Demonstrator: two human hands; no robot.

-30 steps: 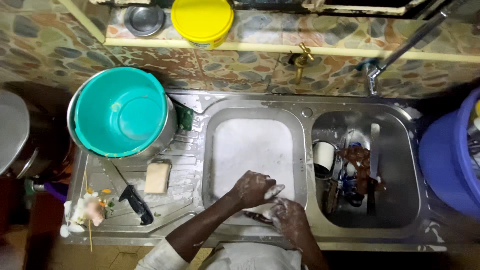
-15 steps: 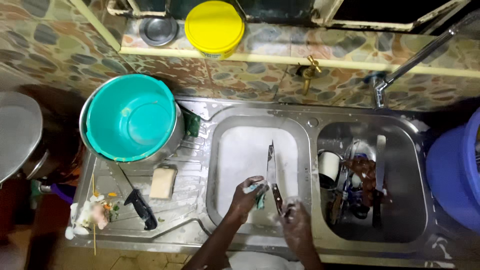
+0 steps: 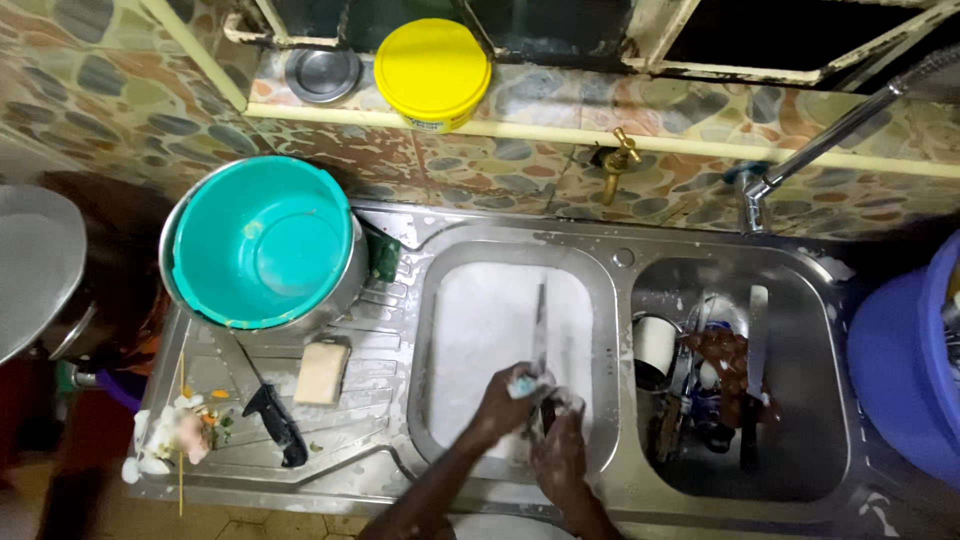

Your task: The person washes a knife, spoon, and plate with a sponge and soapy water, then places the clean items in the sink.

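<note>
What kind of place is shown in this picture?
Most likely a home kitchen, at the washing-up spot. A steel double sink sits under a tiled wall with a tap, dirty dishes fill one basin, and soapy hands wash a knife over the other.

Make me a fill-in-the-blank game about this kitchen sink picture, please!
1. The right hand grips the handle of a long ____ whose blade points up over the left sink basin.
2. The left hand presses a soapy sponge against the ____ of it.
3. The bar of soap lies on the drainboard beside a black-handled knife, below the ____ bucket.
4. The round tub on the ledge is ____.

Missing words: knife; blade; teal; yellow
</note>
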